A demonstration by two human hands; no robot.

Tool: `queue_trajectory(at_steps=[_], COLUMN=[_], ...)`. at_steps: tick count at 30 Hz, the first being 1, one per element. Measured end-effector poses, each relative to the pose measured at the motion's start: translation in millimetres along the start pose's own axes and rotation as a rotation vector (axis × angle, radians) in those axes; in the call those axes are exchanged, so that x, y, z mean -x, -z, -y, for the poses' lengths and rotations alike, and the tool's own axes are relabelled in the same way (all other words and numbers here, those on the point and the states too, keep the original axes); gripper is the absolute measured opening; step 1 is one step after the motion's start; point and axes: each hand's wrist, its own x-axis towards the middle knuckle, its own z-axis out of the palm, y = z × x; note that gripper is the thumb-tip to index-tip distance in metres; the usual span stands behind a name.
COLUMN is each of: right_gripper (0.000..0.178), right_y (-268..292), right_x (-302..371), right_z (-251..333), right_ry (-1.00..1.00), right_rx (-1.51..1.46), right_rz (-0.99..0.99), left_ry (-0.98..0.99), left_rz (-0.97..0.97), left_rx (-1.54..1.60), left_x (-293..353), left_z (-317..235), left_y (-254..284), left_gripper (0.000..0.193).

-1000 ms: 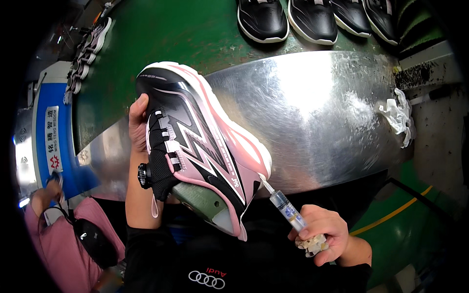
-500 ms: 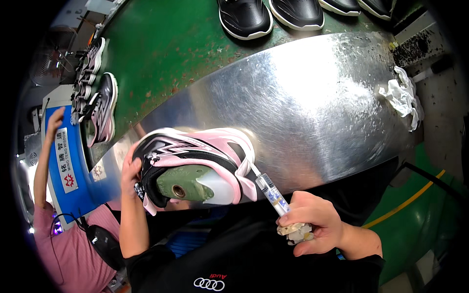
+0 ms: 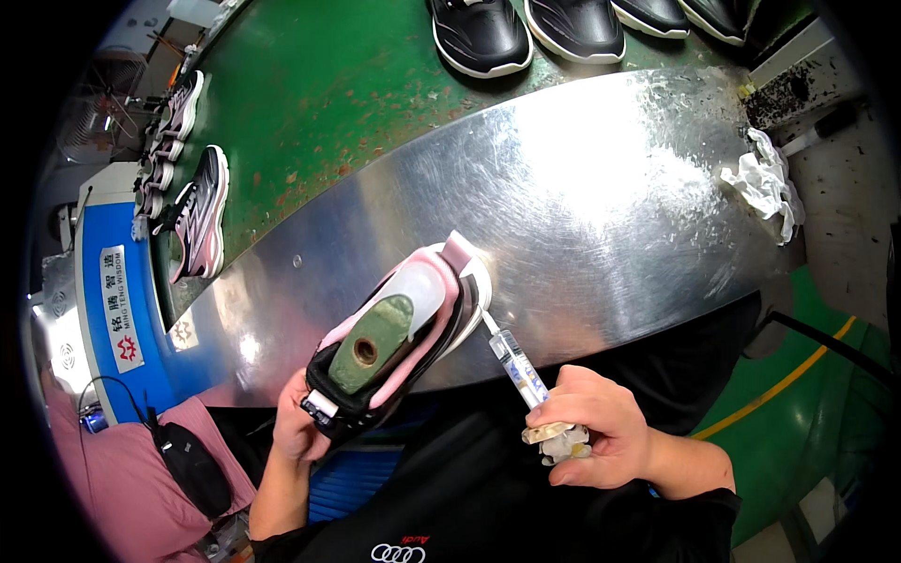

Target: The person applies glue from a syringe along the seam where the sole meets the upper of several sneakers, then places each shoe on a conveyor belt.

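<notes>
A pink, black and white sneaker (image 3: 387,377) with a green shoe last (image 3: 380,330) inside it is tilted above the metal sheet. My left hand (image 3: 297,418) grips its front end, near the tongue; some of the fingers are hidden behind the shoe. In my right hand (image 3: 601,427) is a clear syringe (image 3: 518,368), with its plunger end wrapped in lumpy off-white material. Its thin tip meets the white sole edge at the heel, or lies just beside it.
A shiny metal sheet (image 3: 601,225) covers the near part of the green bench (image 3: 319,84). Black shoes (image 3: 481,38) line the far edge. More sneakers (image 3: 202,214) stand at left, near a blue machine panel (image 3: 99,310) and a person in pink (image 3: 141,469). Crumpled white paper (image 3: 765,186) lies at right.
My left hand has turned the sneaker so its heel points away from me and its other side faces the syringe. The syringe has barely moved. The person's raised arm at left is gone from view.
</notes>
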Motion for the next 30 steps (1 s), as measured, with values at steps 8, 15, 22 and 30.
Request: queue_trajectory(at_steps=[8, 15, 22, 30], right_gripper=[0.046, 0.044, 0.045, 0.046], right_y=[-2.0, -4.1, 0.6, 3.1], right_x=[-3.4, -12.6, 2.7, 18.3], right_z=[22.2, 49.3, 80.7, 125.8], right_ry=[-0.044, -0.116, -0.217, -0.185], right_rx=[0.042, 0.037, 0.055, 0.197], right_rz=[0.033, 0.096, 0.145, 0.101], left_ry=[0.191, 0.346, 0.492, 0.626], left_rz=[0.221, 0.382, 0.658, 0.825], left_rx=[0.179, 0.309, 0.505, 0.53], left_x=[15.5, 10.7, -13.3, -37.7], left_z=[35.3, 47.3, 71.7, 83.2], left_y=[-21.2, -32.2, -47.2, -88.9], left_gripper=[0.076, 0.088, 0.077, 0.053])
